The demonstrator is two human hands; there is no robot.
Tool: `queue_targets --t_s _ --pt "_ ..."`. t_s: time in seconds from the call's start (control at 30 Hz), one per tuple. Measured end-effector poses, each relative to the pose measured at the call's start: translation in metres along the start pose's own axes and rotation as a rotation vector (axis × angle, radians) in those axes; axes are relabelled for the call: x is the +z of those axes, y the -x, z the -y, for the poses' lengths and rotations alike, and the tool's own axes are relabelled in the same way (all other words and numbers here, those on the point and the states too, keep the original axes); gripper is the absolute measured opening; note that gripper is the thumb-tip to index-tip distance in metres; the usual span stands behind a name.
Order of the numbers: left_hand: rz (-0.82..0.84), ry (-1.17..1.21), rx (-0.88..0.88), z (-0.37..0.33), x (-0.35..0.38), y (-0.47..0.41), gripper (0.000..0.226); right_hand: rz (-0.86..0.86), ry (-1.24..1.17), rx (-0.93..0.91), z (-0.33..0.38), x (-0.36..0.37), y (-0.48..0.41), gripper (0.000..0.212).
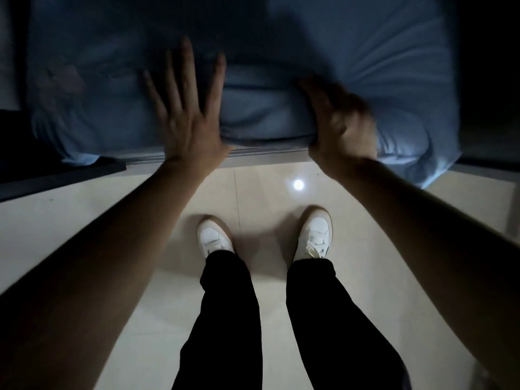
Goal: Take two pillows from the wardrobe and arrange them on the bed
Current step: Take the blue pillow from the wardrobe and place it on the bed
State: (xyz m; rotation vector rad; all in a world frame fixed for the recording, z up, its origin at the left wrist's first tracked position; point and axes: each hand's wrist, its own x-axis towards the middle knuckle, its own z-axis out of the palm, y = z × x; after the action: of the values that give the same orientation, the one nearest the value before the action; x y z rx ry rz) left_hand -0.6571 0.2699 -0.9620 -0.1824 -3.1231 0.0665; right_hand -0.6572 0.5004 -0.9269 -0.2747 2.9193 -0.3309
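Light blue pillows fill a dark wardrobe opening ahead of me. One pillow [84,108] lies at the left, another [399,88] at the right, and a middle pillow [261,108] sits between my hands. My left hand [185,114] lies flat with fingers spread on the left pillow, its thumb against the middle pillow's lower left corner. My right hand [340,122] is motion-blurred, its fingers curled into the fabric at the middle pillow's right edge. The bed is out of view.
The wardrobe's bottom rail [267,156] runs just under the pillows. A dark door or panel [56,175] juts out at the lower left. I stand on glossy beige floor tiles [267,198] in white shoes [213,237], close to the wardrobe.
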Motion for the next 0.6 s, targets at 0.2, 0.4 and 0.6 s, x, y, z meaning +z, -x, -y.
queue_targets --t_s 0.2,0.4,0.6 --pt "0.386 0.063 0.054 -0.016 -0.064 0.060 0.087 0.231 -0.065 0.122 0.018 -0.044 0.064 0.082" --pt "0.477 0.074 0.109 -0.017 -0.160 0.059 0.084 0.404 0.056 0.211 0.056 -0.109 0.115 0.110" --pt "0.445 0.125 0.081 -0.028 -0.274 0.057 0.066 0.239 -0.022 0.170 0.069 -0.195 0.132 0.106"
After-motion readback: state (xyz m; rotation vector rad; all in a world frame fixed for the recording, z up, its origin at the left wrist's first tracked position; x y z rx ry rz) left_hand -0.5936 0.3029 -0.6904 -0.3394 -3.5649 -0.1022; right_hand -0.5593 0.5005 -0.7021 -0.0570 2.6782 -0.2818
